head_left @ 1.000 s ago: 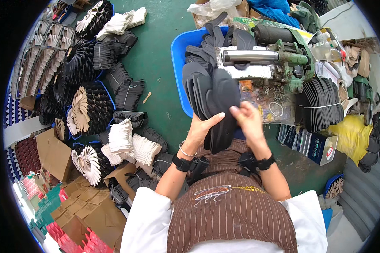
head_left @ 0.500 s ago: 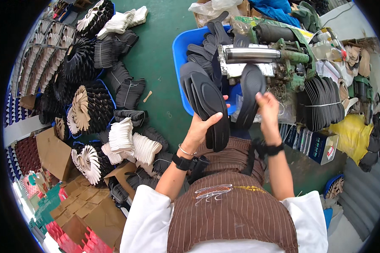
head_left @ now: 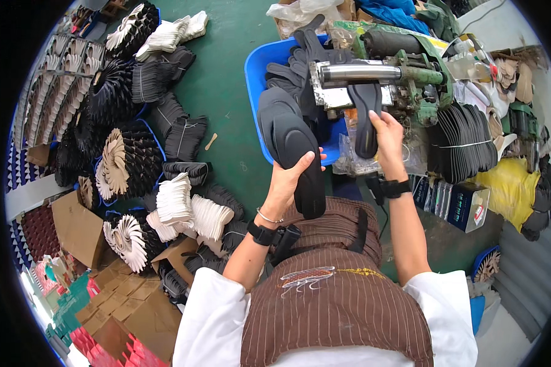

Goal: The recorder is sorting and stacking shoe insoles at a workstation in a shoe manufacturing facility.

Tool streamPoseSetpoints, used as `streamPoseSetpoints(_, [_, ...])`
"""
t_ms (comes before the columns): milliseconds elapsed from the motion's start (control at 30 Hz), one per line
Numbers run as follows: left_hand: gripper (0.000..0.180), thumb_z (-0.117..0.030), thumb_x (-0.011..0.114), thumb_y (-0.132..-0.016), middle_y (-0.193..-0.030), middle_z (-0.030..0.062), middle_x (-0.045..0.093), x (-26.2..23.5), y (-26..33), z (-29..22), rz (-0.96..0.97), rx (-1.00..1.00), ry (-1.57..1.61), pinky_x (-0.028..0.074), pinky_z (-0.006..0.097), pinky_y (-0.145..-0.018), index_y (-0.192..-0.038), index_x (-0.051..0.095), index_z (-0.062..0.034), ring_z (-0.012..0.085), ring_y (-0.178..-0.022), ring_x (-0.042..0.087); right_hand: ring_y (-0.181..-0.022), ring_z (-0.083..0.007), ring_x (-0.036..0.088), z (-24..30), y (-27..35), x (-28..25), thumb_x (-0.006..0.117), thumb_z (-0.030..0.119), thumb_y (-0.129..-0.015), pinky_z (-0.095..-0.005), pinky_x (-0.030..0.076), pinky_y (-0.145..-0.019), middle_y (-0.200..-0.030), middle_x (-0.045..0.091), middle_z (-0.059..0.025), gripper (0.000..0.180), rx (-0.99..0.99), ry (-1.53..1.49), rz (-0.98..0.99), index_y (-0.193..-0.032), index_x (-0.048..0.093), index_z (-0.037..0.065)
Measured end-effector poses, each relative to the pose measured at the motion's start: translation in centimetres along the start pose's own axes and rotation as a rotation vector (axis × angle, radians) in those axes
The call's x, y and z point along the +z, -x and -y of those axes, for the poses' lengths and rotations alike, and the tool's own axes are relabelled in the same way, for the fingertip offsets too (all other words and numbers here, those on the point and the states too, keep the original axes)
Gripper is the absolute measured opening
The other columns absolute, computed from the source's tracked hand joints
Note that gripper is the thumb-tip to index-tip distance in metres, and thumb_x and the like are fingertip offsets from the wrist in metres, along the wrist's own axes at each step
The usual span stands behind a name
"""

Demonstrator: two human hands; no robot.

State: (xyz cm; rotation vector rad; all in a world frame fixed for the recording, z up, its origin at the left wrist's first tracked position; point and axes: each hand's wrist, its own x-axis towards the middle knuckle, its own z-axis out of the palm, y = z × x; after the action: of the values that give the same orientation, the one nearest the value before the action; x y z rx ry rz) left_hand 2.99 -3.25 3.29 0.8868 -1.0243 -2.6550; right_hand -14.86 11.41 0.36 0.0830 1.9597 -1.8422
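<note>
Several black insoles (head_left: 292, 142) lie fanned in a stack in my left hand (head_left: 288, 183), its thumb pressed over their edge. Between the thumb and fingers of my right hand (head_left: 388, 139) is a single black insole (head_left: 365, 122), held upright by its side. Its upper end reaches the roller machine (head_left: 373, 73) just below the shiny metal roller (head_left: 360, 74); whether it touches the roller I cannot tell. Behind my left hand stands a blue bin (head_left: 254, 79) with many more black insoles (head_left: 288, 68) inside, partly hidden by the held stack.
A strapped bundle of black insoles (head_left: 460, 145) stands right of the machine, near a dark blue box (head_left: 468, 205) and a yellow bag (head_left: 508, 189). To the left, white bundles (head_left: 176, 199) and black bundles (head_left: 187, 136) lie on the green floor (head_left: 226, 110) beside cardboard boxes (head_left: 134, 303).
My right hand has moved the single insole forward, up against the machine's front. The stack in my left hand has shifted slightly left and now shows fewer edges.
</note>
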Motion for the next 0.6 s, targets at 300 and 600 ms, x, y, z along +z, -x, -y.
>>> streamPoseSetpoints(300, [0.035,-0.018,0.078,-0.08,-0.1,0.0057,0.065,0.1,-0.3,0.7,-0.276,0.279,-0.172,0.051,0.029,-0.079,-0.106,0.061,-0.0008,0.0135,-0.086,0.062,-0.07,-0.003,0.049,-1.8,10.6,6.7,0.069,0.004,-0.085,-0.0193,0.042,-0.061,-0.077,0.056,0.0015,0.017,-0.145,0.11,0.117,-0.095,0.058,-0.003])
streamPoseSetpoints(600, [0.047,-0.027,0.077,-0.081,-0.105,0.0065,0.063,0.4,-1.0,1.5,-0.318,0.318,-0.093,0.049,0.029,-0.085,-0.113,0.056,0.0012,0.0166,-0.092,0.06,-0.071,-0.0081,0.059,-3.2,-0.7,1.0,0.066,0.014,-0.089,-0.0231,0.048,-0.063,-0.085,0.068,-0.0087,0.022,-0.156,0.172,0.046,-0.099,0.061,-0.004])
